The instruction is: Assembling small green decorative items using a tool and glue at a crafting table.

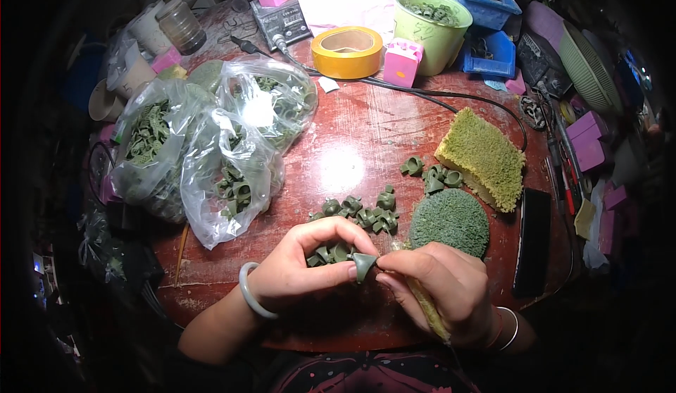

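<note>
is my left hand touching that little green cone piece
Touching. The head view shows the left hand pinching the green cone piece between thumb and fingertips.

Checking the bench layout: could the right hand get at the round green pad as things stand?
Probably yes: the round green pad lies just beyond the right hand with bare table between, though that hand holds a thin tool.

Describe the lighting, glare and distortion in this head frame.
Head view: a lamp lights the table centre, with glare on the plastic bags and wet-looking wood; corners fall to black; fisheye bends the table rim; both hands, left and right, are sharp.
</note>
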A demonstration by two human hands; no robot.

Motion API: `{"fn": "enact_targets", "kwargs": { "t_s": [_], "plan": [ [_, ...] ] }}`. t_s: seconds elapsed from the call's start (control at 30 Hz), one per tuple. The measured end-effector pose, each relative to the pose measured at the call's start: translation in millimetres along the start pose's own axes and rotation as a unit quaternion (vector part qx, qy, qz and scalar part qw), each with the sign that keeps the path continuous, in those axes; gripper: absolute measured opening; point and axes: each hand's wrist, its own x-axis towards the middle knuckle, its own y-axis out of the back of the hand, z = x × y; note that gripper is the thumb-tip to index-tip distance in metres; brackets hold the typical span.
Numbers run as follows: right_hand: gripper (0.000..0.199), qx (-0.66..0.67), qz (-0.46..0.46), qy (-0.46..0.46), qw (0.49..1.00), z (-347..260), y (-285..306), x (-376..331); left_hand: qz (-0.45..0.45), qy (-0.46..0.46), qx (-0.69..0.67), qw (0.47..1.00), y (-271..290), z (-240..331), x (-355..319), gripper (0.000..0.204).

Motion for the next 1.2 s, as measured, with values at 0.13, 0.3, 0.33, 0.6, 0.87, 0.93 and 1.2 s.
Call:
{"fn": "enact_targets", "kwargs": {
  "t_s": [0.13,0.3,0.33,0.6,0.87,0.93,1.2],
  "plan": [
    [0.027,-0.004,0.010,-0.002,1.000,-0.2,-0.6,-0.7,-0.002,0.078,-0.024,0.997,-1.1,9.6,-3.3,0.029],
    [0.026,-0.012,0.004,-0.009,1.000,0.2,0.2,-1.5,-0.003,0.109,-0.049,0.993,0.1,11.1,-3.9,0.032],
    [0.026,-0.011,0.006,-0.008,1.000,-0.3,0.1,-1.2,-0.010,0.111,-0.064,0.992,0.4,10.8,-5.4,0.034],
    [0.024,-0.012,0.001,-0.005,1.000,-1.2,1.7,0.2,-0.043,-0.012,0.023,0.999,3.3,0.5,-1.2,0.042],
    [0.026,-0.010,-0.009,-0.005,1.000,-1.2,3.1,-0.1,-0.062,-0.089,0.068,0.992,1.4,-1.4,0.4,0.039],
    [0.026,-0.013,-0.014,-0.008,1.000,-2.0,4.2,0.1,-0.056,-0.060,0.040,0.996,0.7,-0.8,-0.7,0.038],
    [0.027,-0.022,-0.020,-0.009,1.000,-1.3,3.2,-0.2,-0.029,-0.058,0.053,0.996,1.3,-3.2,0.5,0.040]
  ]
}}
